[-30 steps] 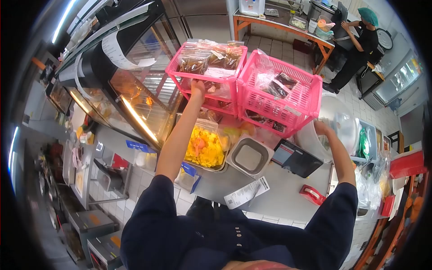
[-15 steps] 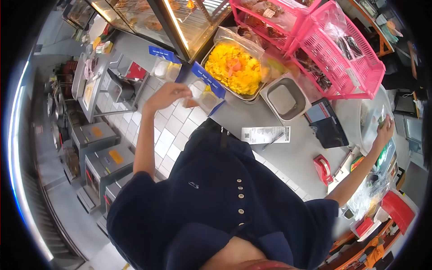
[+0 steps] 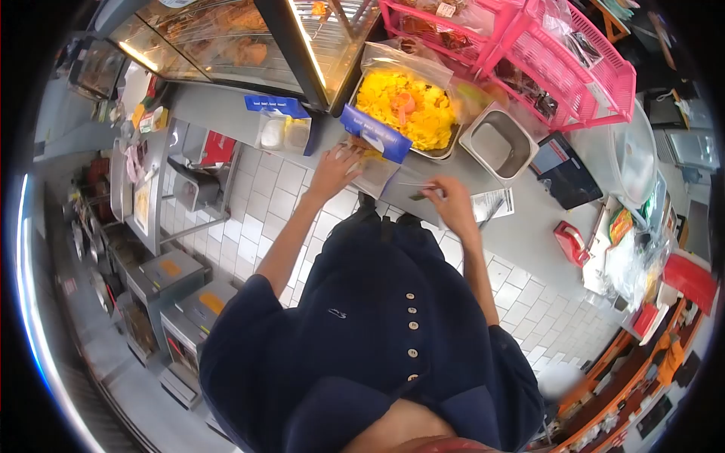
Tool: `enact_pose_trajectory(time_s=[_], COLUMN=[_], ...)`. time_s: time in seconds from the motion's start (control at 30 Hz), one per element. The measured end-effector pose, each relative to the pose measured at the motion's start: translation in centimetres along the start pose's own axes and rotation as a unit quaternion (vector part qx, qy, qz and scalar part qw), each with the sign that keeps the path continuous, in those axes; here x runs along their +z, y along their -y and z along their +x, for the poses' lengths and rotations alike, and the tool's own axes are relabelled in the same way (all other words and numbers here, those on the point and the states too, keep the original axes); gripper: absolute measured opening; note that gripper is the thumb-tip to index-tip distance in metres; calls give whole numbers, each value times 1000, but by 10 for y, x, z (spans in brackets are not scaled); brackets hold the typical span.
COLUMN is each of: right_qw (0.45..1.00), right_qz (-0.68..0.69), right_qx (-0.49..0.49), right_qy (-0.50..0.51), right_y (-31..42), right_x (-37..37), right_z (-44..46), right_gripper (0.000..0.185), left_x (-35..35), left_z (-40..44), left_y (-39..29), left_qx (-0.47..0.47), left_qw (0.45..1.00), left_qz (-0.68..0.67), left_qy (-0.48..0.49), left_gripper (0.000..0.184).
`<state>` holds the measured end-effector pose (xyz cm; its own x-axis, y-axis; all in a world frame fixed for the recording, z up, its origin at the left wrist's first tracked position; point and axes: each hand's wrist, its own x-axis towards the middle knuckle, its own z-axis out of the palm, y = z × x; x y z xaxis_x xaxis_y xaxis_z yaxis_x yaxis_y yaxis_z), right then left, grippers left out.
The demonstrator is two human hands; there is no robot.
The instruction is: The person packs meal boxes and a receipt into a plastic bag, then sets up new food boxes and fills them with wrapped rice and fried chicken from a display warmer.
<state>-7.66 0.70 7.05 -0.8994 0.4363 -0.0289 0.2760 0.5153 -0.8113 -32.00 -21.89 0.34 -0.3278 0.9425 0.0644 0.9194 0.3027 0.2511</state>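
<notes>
Touching with the left hand (image 3: 334, 171) the left edge of a blue-labelled clear pack (image 3: 374, 138), at the near side of the tray of yellow food (image 3: 438, 155). Left fingers slightly spread; cannot tell whether clamped. Pinching a small dark item (image 3: 418, 195) between right-hand (image 3: 452, 203) thumb and fingers, nearer the body than the tray; too blurred to identify. In front of the tray's near-left rim, the pack's label, hiding part of it. Left of the tray, a second pack (image 3: 278, 121) and a glass display case (image 3: 226, 47). Right of it, just beside, a steel pan (image 3: 498, 143); farther right, a tablet (image 3: 566, 171). Beyond, to the right, pink baskets (image 3: 560, 69). Near-right, a receipt (image 3: 498, 200), partly behind the right hand.
</notes>
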Motion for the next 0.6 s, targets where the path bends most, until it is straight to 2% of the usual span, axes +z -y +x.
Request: enact_pose_trajectory(time_s=[0.07, 0.1, 0.17, 0.2, 0.27, 0.3, 0.37, 0.47, 0.6], right_qw=[985, 986, 960, 961, 967, 968, 978, 973, 958], right_qz=[133, 129, 218, 212, 224, 220, 156, 135, 125], right_qx=[96, 100, 166, 168, 115, 115, 61, 69, 87], right_qy=[47, 43, 62, 58, -36, -38, -122, -175, -242], right_y=[26, 34, 43, 46, 50, 51, 53, 53, 55], right_x=[41, 58, 85, 97, 119, 127, 141, 161, 178], right_z=[8, 13, 25, 29, 37, 42, 53, 62, 72], right_gripper=[20, 20, 17, 17, 17, 17, 15, 14, 13], left_x=[12, 13, 13, 13, 10, 8, 3, 5, 10], left_z=[-7, -6, 1, 5, 10, 13, 19, 23, 21], left_y=[9, 11, 15, 19, 27, 29, 31, 39, 55], left_qx=[-1, 4, -21, -18, 11, 14, -11, -33, 8], left_qw=[999, 999, 998, 997, 997, 997, 1000, 998, 993], left_qz=[26, 22, 6, 1, 5, 2, 23, -61, -114], left_qy=[-43, -44, -64, -69, -70, -73, 10, -3, -42], left_gripper=[52, 52, 48, 48, 41, 41, 33, 26, 21])
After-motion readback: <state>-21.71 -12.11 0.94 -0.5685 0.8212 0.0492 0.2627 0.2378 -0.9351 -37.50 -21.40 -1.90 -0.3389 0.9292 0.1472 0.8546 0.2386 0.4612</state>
